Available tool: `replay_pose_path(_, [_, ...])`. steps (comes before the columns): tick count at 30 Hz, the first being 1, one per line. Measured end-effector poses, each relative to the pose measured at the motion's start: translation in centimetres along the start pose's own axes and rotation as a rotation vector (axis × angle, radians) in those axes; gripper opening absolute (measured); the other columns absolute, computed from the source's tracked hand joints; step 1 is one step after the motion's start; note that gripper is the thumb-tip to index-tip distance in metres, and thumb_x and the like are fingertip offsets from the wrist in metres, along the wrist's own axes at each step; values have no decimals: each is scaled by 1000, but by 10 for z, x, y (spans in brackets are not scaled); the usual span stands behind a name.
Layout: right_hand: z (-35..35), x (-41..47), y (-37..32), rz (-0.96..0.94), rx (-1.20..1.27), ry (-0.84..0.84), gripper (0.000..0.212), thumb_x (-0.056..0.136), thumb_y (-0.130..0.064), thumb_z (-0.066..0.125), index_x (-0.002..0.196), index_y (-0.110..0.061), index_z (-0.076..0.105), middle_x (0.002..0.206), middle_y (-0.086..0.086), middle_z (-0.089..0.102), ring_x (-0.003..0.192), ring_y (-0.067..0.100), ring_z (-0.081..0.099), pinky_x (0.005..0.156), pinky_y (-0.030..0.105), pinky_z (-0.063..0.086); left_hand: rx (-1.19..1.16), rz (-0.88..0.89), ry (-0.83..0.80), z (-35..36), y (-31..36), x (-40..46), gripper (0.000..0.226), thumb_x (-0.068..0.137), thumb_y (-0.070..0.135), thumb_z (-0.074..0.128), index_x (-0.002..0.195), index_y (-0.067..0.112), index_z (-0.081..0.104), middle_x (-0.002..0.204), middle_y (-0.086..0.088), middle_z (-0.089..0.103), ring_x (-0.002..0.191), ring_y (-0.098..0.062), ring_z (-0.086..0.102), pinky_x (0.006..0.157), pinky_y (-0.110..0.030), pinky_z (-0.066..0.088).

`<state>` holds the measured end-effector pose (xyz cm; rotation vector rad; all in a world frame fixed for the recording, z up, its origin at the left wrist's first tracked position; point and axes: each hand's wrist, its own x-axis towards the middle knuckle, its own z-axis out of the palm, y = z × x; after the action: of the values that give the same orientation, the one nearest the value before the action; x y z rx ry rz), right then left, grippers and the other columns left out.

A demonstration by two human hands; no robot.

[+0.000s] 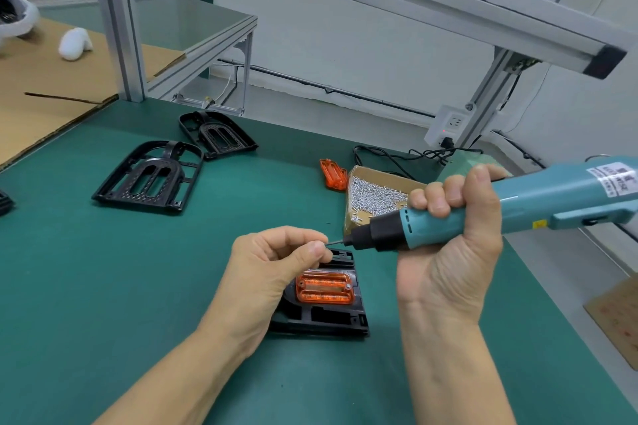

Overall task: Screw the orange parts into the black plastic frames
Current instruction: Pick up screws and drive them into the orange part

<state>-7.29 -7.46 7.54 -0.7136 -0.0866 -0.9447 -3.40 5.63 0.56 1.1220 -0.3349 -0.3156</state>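
Left hand (272, 262), thumb and forefinger pinched at the bit tip of the teal electric screwdriver (483, 214); a screw there is too small to confirm. Right hand (452, 238) wraps the driver body. Beneath: translucent orange part (324, 288) seated in a black frame (324, 316). Two more black frames (148, 176) lie far-left; spare orange parts (333, 173) sit beside the cardboard box (379, 173) of silver screws (374, 195).
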Motion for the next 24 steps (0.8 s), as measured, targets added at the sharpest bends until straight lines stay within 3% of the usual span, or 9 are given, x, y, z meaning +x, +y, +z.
replay_pose_path(8, [-4,2,-2,28,11,9,14,89,-9,53,87,-22,51,58,-8,40,46,6,40,52,20,41,39,1,-34,-2,-1,-1,19,63,26,73,79,18,78,79,-8,74,74,-11,69,65,-15,51])
replay_pose_path(11, [-8,5,-5,55,26,19,16,91,-9,52,85,-23,51,57,-8,39,46,6,40,51,20,41,134,33,-77,-3,4,-1,29,64,33,73,89,21,78,98,0,73,97,-8,65,84,-18,49])
replay_pose_path(14, [-12,8,-6,70,6,13,16,92,-8,51,85,-23,51,57,-8,40,46,5,40,52,20,41,349,101,-16,-13,11,5,31,78,33,65,108,28,71,117,14,66,119,2,51,106,-24,35])
replay_pose_path(17, [-17,10,-4,100,-46,-26,16,91,-8,53,86,-23,52,57,-8,41,47,5,41,53,20,41,687,93,38,-28,15,11,34,84,29,68,115,41,64,128,23,55,130,5,36,116,-37,22])
replay_pose_path(21, [-21,8,4,156,-138,-79,17,89,-6,55,89,-23,52,58,-8,42,48,6,41,54,20,42,961,-50,-242,-36,13,11,61,57,55,83,111,57,53,141,32,35,138,9,8,118,-41,-1])
replay_pose_path(24, [-20,6,13,173,-199,-116,17,87,-5,57,92,-20,52,58,-6,44,47,8,42,53,21,42,1199,-63,-357,-39,7,10,84,43,73,69,123,55,46,148,31,23,138,10,-5,114,-41,-17])
